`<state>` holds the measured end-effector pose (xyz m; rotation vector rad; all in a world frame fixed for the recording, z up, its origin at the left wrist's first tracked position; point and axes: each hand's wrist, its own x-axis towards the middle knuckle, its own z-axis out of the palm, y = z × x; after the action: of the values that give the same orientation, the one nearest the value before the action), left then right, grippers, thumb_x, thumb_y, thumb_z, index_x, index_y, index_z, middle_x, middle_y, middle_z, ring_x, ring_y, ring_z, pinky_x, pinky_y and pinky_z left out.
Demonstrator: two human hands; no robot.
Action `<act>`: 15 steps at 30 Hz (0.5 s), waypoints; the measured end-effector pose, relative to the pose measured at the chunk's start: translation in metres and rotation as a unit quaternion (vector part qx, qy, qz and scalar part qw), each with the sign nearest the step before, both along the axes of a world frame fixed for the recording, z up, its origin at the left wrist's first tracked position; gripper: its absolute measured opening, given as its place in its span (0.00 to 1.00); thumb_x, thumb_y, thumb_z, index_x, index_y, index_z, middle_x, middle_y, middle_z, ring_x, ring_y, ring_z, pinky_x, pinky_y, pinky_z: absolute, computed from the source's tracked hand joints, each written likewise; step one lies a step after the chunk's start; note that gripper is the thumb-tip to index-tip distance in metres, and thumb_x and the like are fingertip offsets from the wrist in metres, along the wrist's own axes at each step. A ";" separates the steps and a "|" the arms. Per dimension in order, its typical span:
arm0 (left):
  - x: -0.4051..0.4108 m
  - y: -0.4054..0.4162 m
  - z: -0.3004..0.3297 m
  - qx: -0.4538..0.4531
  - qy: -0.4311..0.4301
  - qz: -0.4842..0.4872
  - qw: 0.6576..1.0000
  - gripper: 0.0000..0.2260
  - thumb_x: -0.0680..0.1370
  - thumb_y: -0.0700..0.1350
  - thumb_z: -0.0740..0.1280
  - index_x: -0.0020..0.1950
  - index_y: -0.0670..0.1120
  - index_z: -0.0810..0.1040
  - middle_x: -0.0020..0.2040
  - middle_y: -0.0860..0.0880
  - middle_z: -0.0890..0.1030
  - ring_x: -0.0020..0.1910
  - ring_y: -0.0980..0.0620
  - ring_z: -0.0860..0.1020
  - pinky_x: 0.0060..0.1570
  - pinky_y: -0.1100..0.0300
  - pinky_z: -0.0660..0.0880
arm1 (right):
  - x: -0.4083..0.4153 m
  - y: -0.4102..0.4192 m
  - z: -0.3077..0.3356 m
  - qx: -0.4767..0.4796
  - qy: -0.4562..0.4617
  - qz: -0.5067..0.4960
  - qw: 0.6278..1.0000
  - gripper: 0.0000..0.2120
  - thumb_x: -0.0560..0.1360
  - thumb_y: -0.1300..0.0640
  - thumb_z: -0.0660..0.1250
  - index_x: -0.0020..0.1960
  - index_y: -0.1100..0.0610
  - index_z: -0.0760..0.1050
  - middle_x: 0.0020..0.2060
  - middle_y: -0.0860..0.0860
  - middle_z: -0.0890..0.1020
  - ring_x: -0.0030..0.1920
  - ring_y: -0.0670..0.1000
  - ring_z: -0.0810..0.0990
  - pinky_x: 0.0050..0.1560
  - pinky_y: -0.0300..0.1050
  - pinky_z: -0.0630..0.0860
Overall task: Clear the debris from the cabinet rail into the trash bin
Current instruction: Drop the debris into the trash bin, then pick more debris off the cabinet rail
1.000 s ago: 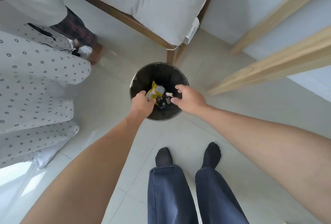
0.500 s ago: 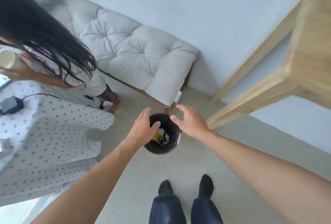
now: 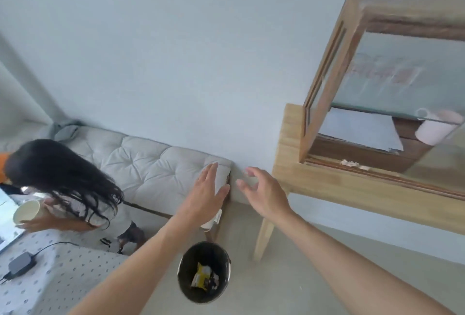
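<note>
Against the pale wall [image 3: 176,50] at the right stands a light wooden cabinet [image 3: 327,184] with a glass-fronted case on top, the largest thing in reach. Left of it, along the same wall, runs a grey tufted bench cushion [image 3: 151,168], and a spotted cloth [image 3: 63,279] covers the surface at the lower left, where a second person [image 3: 63,178] with long dark hair bends over holding a paper cup [image 3: 26,214]. A black power adapter [image 3: 21,264] lies on that cloth with its cable trailing off.

Down on the floor, between the two forearms, sits the round black trash bin [image 3: 204,272], with a yellow wrapper [image 3: 201,277] and some dark scraps inside. It stands just beside the cabinet's leg and below the bench end.

Both hands are raised well above the bin and hold nothing. The left hand [image 3: 203,196] is flat, fingers spread apart, in front of the cushion's end. The right hand [image 3: 264,194] is loosely open too, fingers slightly curled, near the cabinet's left corner but apart from it.

Inside the case lie a white sheet of paper [image 3: 359,131] and a pale pink cup [image 3: 432,131] on its side. Smallest of all, the debris [image 3: 349,163] (a few pale crumbly bits) rests on the cabinet rail [image 3: 377,172] at the foot of the glass, well to the right of both hands.
</note>
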<state>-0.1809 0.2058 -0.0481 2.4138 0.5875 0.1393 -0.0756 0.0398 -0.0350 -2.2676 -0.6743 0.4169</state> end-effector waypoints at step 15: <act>0.136 -0.150 0.046 0.028 -0.044 -0.168 0.984 0.30 0.85 0.56 0.61 0.84 0.48 0.56 0.84 0.48 0.59 0.81 0.46 0.62 0.76 0.48 0.65 | 0.080 -0.177 0.049 0.032 -0.036 -0.220 0.974 0.25 0.82 0.38 0.67 0.74 0.47 0.76 0.68 0.45 0.83 0.65 0.53 0.83 0.66 0.53 0.78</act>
<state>-0.0448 0.0560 -0.0017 2.5081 0.1321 0.1183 0.0040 -0.1369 0.0141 -2.2944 -0.2005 0.0971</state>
